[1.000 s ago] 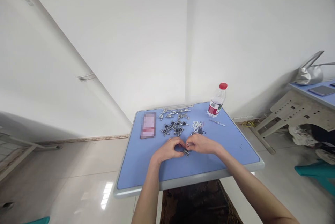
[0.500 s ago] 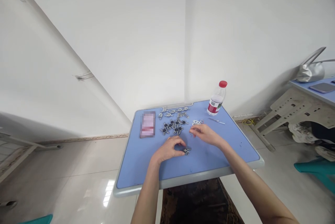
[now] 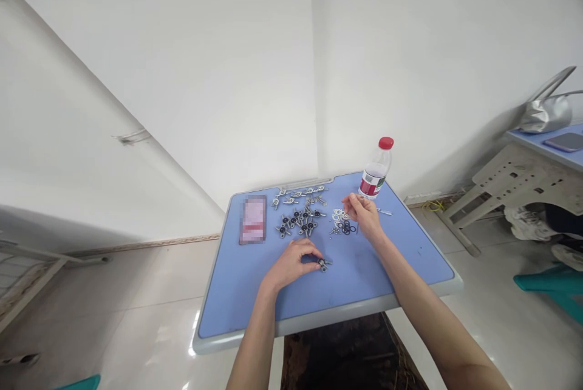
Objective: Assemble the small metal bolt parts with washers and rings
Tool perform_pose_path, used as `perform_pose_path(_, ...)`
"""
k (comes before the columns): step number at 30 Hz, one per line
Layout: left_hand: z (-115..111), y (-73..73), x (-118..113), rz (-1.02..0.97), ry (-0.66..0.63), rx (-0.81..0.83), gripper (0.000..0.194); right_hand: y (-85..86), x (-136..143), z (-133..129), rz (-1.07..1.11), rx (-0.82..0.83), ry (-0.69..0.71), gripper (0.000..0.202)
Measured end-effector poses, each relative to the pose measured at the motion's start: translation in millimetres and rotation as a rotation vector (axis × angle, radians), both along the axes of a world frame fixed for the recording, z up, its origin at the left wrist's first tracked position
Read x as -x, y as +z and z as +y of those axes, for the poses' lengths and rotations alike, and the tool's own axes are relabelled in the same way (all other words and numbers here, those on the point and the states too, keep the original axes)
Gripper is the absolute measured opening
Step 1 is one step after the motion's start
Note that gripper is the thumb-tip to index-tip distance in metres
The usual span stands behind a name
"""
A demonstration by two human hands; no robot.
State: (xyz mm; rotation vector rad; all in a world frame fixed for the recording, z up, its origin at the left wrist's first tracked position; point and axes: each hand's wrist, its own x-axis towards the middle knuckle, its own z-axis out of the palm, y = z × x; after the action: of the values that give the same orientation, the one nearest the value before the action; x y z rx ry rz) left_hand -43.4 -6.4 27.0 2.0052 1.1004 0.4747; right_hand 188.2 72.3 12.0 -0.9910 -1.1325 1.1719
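Observation:
My left hand rests on the blue tabletop, thumb and fingers closed around a small metal fitting with short arms. My right hand is raised over the right side of the table, its fingertips pinched together. What they hold, if anything, is too small to make out. Beneath and left of it lie white flat rings, black rings and tiny metal balls. A group of metal fittings with black centres sits beyond my left hand. Farther back are several fittings without black centres.
A phone with a blurred screen lies at the table's left. At the back right stands a bottle with a red cap. A slim metal tool is partly hidden behind my right hand. Another desk stands at the right.
My right hand has lifted away from the small balls and moved right and back, uncovering the balls and black rings. My left hand keeps its hold on the fitting. The view shifted slightly.

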Motion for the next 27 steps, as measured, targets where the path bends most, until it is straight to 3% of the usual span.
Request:
perform_pose_path(7, -5, 2.4, -3, 0.036, 0.023, -0.015, 0.027, 4.7, -9, -3, 0.146, -0.006, -0.051, 0.042)
perform_pose_path(14, -9, 0.0, -9, 0.080, 0.027, -0.102, 0.014, 8.5, -9, -6, 0.192, -0.011, -0.077, 0.040)
perform_pose_path(27, -9, 5.6, -8, 0.030, 0.041, -0.042, 0.020, 9.9, -11, -8, 0.146, -0.022, -0.117, 0.038)
